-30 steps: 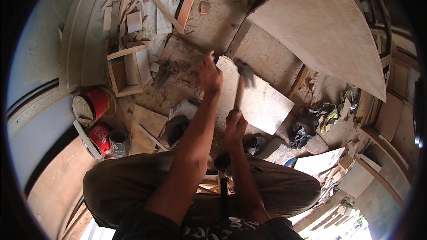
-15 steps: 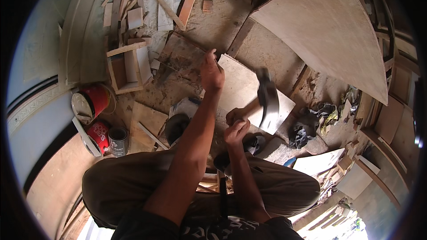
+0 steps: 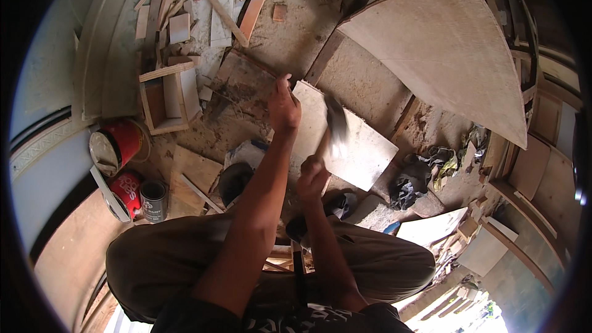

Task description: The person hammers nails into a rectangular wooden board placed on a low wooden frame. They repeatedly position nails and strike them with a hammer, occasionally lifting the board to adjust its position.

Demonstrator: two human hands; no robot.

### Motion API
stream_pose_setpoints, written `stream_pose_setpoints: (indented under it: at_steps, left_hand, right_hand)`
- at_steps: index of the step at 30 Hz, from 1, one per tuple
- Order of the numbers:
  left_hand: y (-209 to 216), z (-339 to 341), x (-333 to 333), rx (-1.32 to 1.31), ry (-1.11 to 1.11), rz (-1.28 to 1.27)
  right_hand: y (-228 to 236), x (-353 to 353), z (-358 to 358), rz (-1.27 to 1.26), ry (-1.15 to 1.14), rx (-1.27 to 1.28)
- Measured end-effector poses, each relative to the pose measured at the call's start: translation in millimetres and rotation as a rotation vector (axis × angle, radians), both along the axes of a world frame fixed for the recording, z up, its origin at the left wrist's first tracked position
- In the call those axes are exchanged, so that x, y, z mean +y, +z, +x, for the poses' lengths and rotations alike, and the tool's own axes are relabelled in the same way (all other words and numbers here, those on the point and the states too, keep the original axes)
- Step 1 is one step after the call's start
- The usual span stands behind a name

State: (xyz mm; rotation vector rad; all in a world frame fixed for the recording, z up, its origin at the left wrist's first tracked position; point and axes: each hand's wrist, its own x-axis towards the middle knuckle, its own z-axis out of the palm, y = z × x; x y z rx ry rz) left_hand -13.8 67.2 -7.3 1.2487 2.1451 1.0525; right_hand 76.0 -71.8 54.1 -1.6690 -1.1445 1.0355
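Observation:
In front of me a pale, flat wooden board (image 3: 364,154) rests low over the floor. My left hand (image 3: 285,110) is closed at the board's left edge, near its far corner, its fingers partly hidden. My right hand (image 3: 312,179) grips the wooden handle of a hammer (image 3: 337,124). The hammer's dark metal head is smeared by motion and hangs over the left part of the board. What lies under the board is mostly hidden.
Wood offcuts (image 3: 179,28) and an open wooden box frame (image 3: 163,129) lie at the far left. Red paint tins (image 3: 123,142) and a dark can (image 3: 154,200) stand at left. A large curved panel (image 3: 444,55) leans at far right. Black crumpled plastic (image 3: 407,188) lies right of the board.
The hammer has swung leftward over the board, its head turning toward my left hand. My right hand has shifted slightly left. My left hand stays at the board's edge.

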Motion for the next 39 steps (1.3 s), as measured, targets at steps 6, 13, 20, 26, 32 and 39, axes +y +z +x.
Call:
stream_pose_setpoints:
  at_steps: [6,13,20,26,32,39]
  left_hand:
    - [-1.7,-2.6,-1.7,0.017,0.022,0.007]
    - [2.8,-1.7,-1.2,0.032,0.006,0.039]
    - [-3.9,-0.7,-0.4,-0.033,-0.014,0.062]
    - [-4.9,-0.3,-7.3,-0.118,-0.01,0.049]
    - [-3.8,-1.8,-7.2,-0.006,-0.041,0.129]
    - [-3.5,2.0,-5.2,0.01,-0.063,0.08]
  right_hand:
    - [16.8,9.3,8.6,-0.245,0.029,0.105]
    - [-0.7,7.0,2.7,-0.462,0.123,-0.326]
    - [5.1,7.1,3.9,-0.292,0.132,-0.269]
    - [9.0,6.0,3.0,-0.428,0.146,-0.316]
    - [-0.2,8.3,17.1,-0.497,0.149,-0.359]
    - [26.9,27.0,33.2,-0.375,0.025,-0.169]
